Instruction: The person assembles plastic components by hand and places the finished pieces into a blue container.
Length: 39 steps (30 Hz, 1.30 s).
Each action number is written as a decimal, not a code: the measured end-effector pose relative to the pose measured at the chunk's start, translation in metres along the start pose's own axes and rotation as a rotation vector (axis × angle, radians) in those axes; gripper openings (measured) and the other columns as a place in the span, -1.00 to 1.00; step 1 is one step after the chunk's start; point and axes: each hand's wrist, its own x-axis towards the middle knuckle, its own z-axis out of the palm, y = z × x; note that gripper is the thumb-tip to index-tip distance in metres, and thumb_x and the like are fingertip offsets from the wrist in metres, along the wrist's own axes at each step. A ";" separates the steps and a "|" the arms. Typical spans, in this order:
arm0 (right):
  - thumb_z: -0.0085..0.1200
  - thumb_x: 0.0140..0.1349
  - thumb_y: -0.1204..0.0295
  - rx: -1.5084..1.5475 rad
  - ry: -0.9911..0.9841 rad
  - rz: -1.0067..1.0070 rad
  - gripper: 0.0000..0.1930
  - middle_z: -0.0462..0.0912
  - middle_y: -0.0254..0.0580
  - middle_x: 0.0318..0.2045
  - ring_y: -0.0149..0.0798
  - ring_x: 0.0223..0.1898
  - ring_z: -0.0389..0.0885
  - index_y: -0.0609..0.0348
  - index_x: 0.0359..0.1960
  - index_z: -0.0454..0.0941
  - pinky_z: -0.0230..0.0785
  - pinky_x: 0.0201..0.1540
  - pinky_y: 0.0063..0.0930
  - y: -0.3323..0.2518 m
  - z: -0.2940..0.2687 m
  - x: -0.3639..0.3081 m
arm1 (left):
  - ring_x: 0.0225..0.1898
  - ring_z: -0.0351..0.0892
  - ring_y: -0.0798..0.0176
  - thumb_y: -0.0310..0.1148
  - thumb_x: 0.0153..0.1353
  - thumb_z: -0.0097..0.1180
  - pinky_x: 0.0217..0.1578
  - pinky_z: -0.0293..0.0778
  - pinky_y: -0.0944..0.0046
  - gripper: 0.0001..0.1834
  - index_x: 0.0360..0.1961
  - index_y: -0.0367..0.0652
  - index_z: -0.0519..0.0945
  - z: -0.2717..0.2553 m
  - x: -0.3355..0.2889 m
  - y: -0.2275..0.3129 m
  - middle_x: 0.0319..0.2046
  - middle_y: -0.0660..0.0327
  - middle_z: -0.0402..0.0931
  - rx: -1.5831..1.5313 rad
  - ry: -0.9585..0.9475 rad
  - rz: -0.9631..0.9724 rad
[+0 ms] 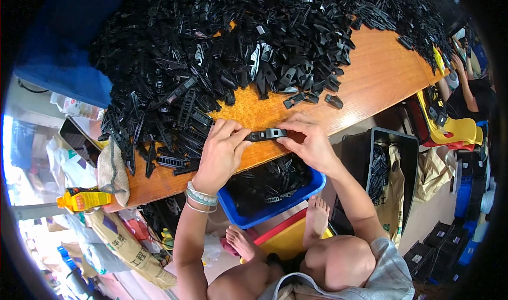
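Over the table's near edge, both of my hands hold a small black plastic buckle (pixel 272 133) level between them. My left hand (pixel 219 151), with bracelets at its wrist, pinches the narrow black strap-like end (pixel 255 136). At the wider end, the fingers and thumb of my right hand (pixel 311 144) are closed on the part. Whether it is one piece or two joined pieces, I cannot tell. Beyond my hands, a large heap of black plastic parts (pixel 211 51), ribbed strips and buckle pieces, covers much of the table. A few loose pieces (pixel 300 99) lie at its near edge.
A blue bin (pixel 319 182) holding black parts stands below the wooden table (pixel 370 83). To the right are a black crate (pixel 353 157) and a yellow chair (pixel 459 130), with another person (pixel 473 96) beyond. A yellow-orange bottle (pixel 84 199) is at the left.
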 end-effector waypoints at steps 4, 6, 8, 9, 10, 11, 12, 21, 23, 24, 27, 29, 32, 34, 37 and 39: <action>0.28 -0.01 0.61 -0.043 -0.052 -0.006 -0.74 0.56 -0.13 -0.34 -0.12 -0.24 0.53 0.30 -0.22 0.66 0.37 -0.13 -0.36 -0.007 0.000 0.007 | -0.22 0.46 0.01 -0.54 0.00 0.27 -0.14 0.43 0.11 -0.76 -0.25 -0.33 0.63 0.004 -0.002 0.001 -0.34 0.09 0.49 -0.059 -0.026 0.050; 0.31 -0.04 0.59 -0.161 -0.097 -0.198 -0.72 0.53 -0.16 -0.35 -0.12 -0.23 0.51 0.26 -0.21 0.67 0.35 -0.13 -0.37 -0.002 0.004 0.016 | -0.22 0.46 0.01 -0.55 0.00 0.26 -0.13 0.43 0.12 -0.76 -0.24 -0.34 0.63 0.003 0.001 0.001 -0.34 0.09 0.49 -0.069 -0.039 0.070; 0.31 -0.03 0.53 -0.161 -0.085 -0.166 -0.73 0.54 -0.14 -0.33 -0.08 -0.22 0.51 0.24 -0.22 0.68 0.35 -0.12 -0.31 -0.003 0.007 0.015 | -0.18 0.48 0.00 -0.46 -0.01 0.33 -0.11 0.44 0.13 -0.68 -0.19 -0.34 0.63 0.002 -0.001 0.000 -0.28 0.07 0.51 -0.029 -0.065 0.039; 0.31 -0.01 0.48 -0.159 -0.076 -0.131 -0.74 0.54 -0.12 -0.31 -0.04 -0.21 0.50 0.22 -0.23 0.68 0.35 -0.12 -0.25 -0.004 0.009 0.013 | -0.18 0.48 0.00 -0.46 -0.01 0.33 -0.11 0.44 0.13 -0.68 -0.19 -0.34 0.63 -0.001 -0.003 0.000 -0.28 0.07 0.51 -0.024 -0.062 0.041; 0.31 -0.01 0.48 -0.157 -0.075 -0.137 -0.74 0.54 -0.12 -0.31 -0.04 -0.21 0.50 0.22 -0.23 0.68 0.35 -0.12 -0.25 -0.007 0.009 0.008 | -0.14 0.49 0.01 -0.40 -0.04 0.37 -0.10 0.45 0.15 -0.61 -0.16 -0.34 0.63 -0.004 -0.006 0.002 -0.25 0.07 0.52 -0.035 -0.069 0.027; 0.31 0.00 0.45 -0.080 -0.205 -0.124 -0.73 0.55 -0.11 -0.29 -0.04 -0.18 0.51 0.21 -0.22 0.68 0.36 -0.08 -0.24 -0.010 0.004 0.002 | -0.11 0.50 0.03 -0.34 -0.06 0.42 -0.09 0.45 0.17 -0.55 -0.14 -0.34 0.63 -0.007 -0.008 0.003 -0.21 0.07 0.52 -0.044 -0.071 0.013; 0.31 0.02 0.43 -0.005 -0.332 -0.099 -0.73 0.56 -0.11 -0.27 -0.03 -0.14 0.52 0.20 -0.20 0.67 0.37 -0.04 -0.23 -0.012 -0.003 -0.006 | -0.07 0.50 0.06 -0.24 -0.13 0.47 -0.08 0.46 0.18 -0.45 -0.10 -0.31 0.63 -0.012 -0.013 0.007 -0.16 0.08 0.53 -0.170 -0.012 -0.012; 0.22 0.07 0.52 -0.597 0.267 -0.181 -0.80 0.51 -0.17 -0.13 -0.06 -0.07 0.44 0.16 -0.23 0.61 0.27 -0.06 -0.23 0.016 -0.029 0.023 | -0.19 0.45 -0.02 -0.46 0.04 0.29 -0.13 0.41 0.10 -0.77 -0.26 -0.28 0.59 -0.059 0.010 -0.043 -0.27 0.08 0.49 0.489 0.377 -0.189; 0.22 0.05 0.52 -0.605 0.206 -0.194 -0.82 0.49 -0.18 -0.13 -0.09 -0.07 0.42 0.15 -0.26 0.60 0.24 -0.09 -0.24 0.021 -0.024 0.024 | -0.21 0.45 -0.02 -0.48 0.03 0.28 -0.15 0.41 0.10 -0.80 -0.30 -0.29 0.57 -0.056 0.012 -0.044 -0.31 0.09 0.47 0.443 0.311 -0.252; 0.23 0.04 0.52 -0.620 0.205 -0.239 -0.82 0.50 -0.19 -0.12 -0.10 -0.06 0.42 0.16 -0.28 0.59 0.23 -0.09 -0.25 0.023 -0.020 0.022 | -0.23 0.46 0.00 -0.49 0.04 0.27 -0.18 0.41 0.11 -0.81 -0.32 -0.29 0.56 -0.052 0.014 -0.043 -0.34 0.10 0.48 0.470 0.331 -0.206; 0.24 0.03 0.54 -0.636 0.244 -0.320 -0.81 0.51 -0.19 -0.11 -0.06 -0.08 0.43 0.17 -0.28 0.57 0.25 -0.08 -0.22 0.017 -0.015 0.020 | -0.32 0.41 -0.01 -0.54 0.04 0.19 -0.27 0.37 0.08 -0.90 -0.41 -0.22 0.50 -0.037 0.013 -0.019 -0.41 0.10 0.41 0.437 0.411 -0.071; 0.20 0.10 0.58 -0.267 0.398 -0.305 -0.84 0.56 -0.19 -0.17 -0.15 -0.26 0.49 0.18 -0.26 0.57 0.33 -0.18 -0.32 0.015 -0.008 0.014 | -0.34 0.40 0.04 -0.53 0.03 0.12 -0.31 0.36 0.10 -0.90 -0.38 -0.23 0.51 -0.016 -0.002 0.007 -0.42 0.10 0.40 0.386 0.327 0.112; 0.02 0.33 0.53 0.193 0.331 0.047 -0.86 0.54 -0.28 -0.41 -0.44 -0.50 0.42 0.22 -0.13 0.57 0.31 -0.41 -0.55 -0.007 0.005 0.002 | -0.32 0.44 0.09 -0.49 -0.03 0.12 -0.29 0.41 0.16 -0.76 -0.27 -0.29 0.54 0.020 -0.024 0.020 -0.34 0.10 0.45 0.473 0.180 0.233; -0.11 0.44 0.45 0.412 0.294 0.235 -0.77 0.46 -0.38 -0.54 -0.54 -0.54 0.37 0.24 -0.03 0.58 0.29 -0.45 -0.58 -0.013 0.004 -0.006 | -0.31 0.45 0.09 -0.49 -0.03 0.13 -0.29 0.42 0.16 -0.75 -0.25 -0.29 0.55 0.027 -0.033 0.023 -0.32 0.09 0.45 0.440 0.185 0.214; -0.11 0.44 0.46 0.323 0.062 0.262 -0.76 0.46 -0.37 -0.55 -0.53 -0.54 0.37 0.25 -0.01 0.58 0.30 -0.45 -0.58 -0.008 0.004 -0.009 | -0.27 0.48 0.09 -0.50 0.00 0.21 -0.28 0.44 0.17 -0.71 -0.19 -0.29 0.58 0.027 -0.040 0.022 -0.29 0.09 0.47 0.368 0.173 0.183; -0.04 0.39 0.49 0.298 -0.006 0.285 -0.76 0.54 -0.26 -0.49 -0.41 -0.51 0.48 0.25 0.01 0.58 0.37 -0.39 -0.47 -0.010 0.005 -0.010 | -0.26 0.47 0.06 -0.50 0.04 0.25 -0.26 0.45 0.14 -0.73 -0.19 -0.30 0.59 0.021 -0.036 0.028 -0.29 0.09 0.47 0.307 0.307 0.093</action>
